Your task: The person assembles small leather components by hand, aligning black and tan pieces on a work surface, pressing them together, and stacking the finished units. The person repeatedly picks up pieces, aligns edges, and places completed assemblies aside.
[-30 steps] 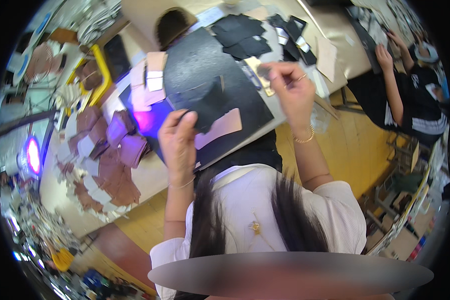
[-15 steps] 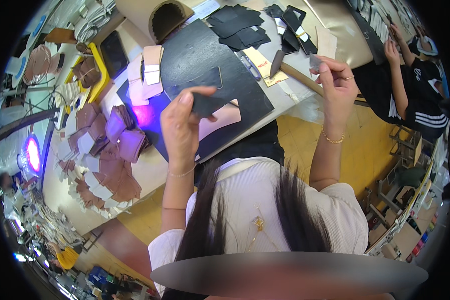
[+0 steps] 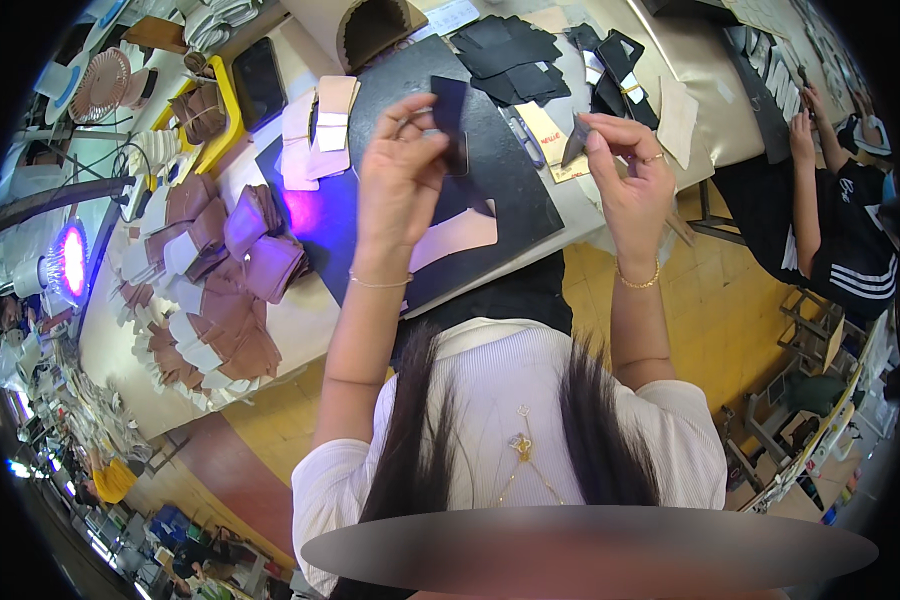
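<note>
Over the black work mat [image 3: 518, 205], my left hand [image 3: 400, 175] is closed on a dark, flat leather piece [image 3: 448, 100] that stands up from the fingertips. My right hand [image 3: 632, 180] is raised further right, with thumb and forefinger pinched on a small grey pointed piece [image 3: 576, 142]. A gap separates the two hands. Below the left fingers, a pale pink leather piece [image 3: 460, 238] lies on the mat, and a dark strip [image 3: 477, 195] partly overlaps it. Most of the hammer is hidden behind my right hand; part of its handle [image 3: 678, 226] shows beside the wrist.
Black leather pieces [image 3: 505, 55] lie in a pile at the back. Left are pink pieces [image 3: 315, 130], brown stacks [image 3: 215, 330], a yellow tray [image 3: 232, 120] and a glowing lamp [image 3: 72, 262]. A yellow card [image 3: 540, 130] lies near my right hand. Another person [image 3: 820, 210] works at right.
My left hand has turned, bringing its dark piece upright. My right hand has moved left toward it with the grey piece, now covering the hammer head. The whole view has shifted slightly.
</note>
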Available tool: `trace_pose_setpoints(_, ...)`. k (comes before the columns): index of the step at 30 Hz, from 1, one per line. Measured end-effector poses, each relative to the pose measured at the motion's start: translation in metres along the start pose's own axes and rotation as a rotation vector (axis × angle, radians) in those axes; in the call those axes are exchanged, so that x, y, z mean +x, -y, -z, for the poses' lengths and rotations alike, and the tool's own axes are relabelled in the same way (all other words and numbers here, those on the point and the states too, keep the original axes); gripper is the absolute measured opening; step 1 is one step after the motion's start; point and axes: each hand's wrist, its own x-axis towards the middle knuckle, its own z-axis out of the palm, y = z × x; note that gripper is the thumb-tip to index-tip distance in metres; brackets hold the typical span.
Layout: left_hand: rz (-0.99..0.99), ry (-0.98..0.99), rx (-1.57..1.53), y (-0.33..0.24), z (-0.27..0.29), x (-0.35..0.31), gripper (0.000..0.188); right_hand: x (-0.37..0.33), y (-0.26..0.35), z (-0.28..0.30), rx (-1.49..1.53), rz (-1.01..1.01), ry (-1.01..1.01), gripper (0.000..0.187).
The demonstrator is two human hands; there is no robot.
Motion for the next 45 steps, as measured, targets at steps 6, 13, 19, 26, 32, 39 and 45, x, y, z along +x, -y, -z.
trace_pose_setpoints(6, -0.074, 0.289, 0.11, -0.078, 0.039, -0.037, 0.025, -0.017, -0.004, -0.012, -0.126, 0.07, 0.351, 0.01)
trace_pose_setpoints(13, -0.031, 0.177, 1.117, -0.04, 0.034, -0.079, 0.021, -0.034, -0.02, -0.006, 0.096, -0.343, 0.301, 0.01)
trace_pose_setpoints(19, -0.16, 0.164, 1.792, 0.019, -0.005, -0.1, 0.032, -0.052, -0.034, 0.009, 0.319, -0.664, 0.309, 0.011)
trace_pose_setpoints(26, -0.364, 0.198, 1.991, 0.052, -0.007, -0.085, 0.037, -0.071, -0.045, 0.014, 0.357, -0.748, 0.3, 0.014)
trace_pose_setpoints(32, -0.413, 0.229, 2.158, 0.066, -0.01, -0.085, 0.027, -0.072, -0.046, 0.015, 0.352, -0.707, 0.289, 0.014)
trace_pose_setpoints(39, -0.328, 0.174, 1.965, 0.055, -0.008, -0.086, 0.024, -0.062, -0.044, 0.02, 0.338, -0.627, 0.256, 0.013)
trace_pose_setpoints(45, -0.321, 0.239, 2.203, 0.065, -0.017, -0.084, 0.028, -0.057, -0.046, 0.027, 0.342, -0.566, 0.234, 0.012)
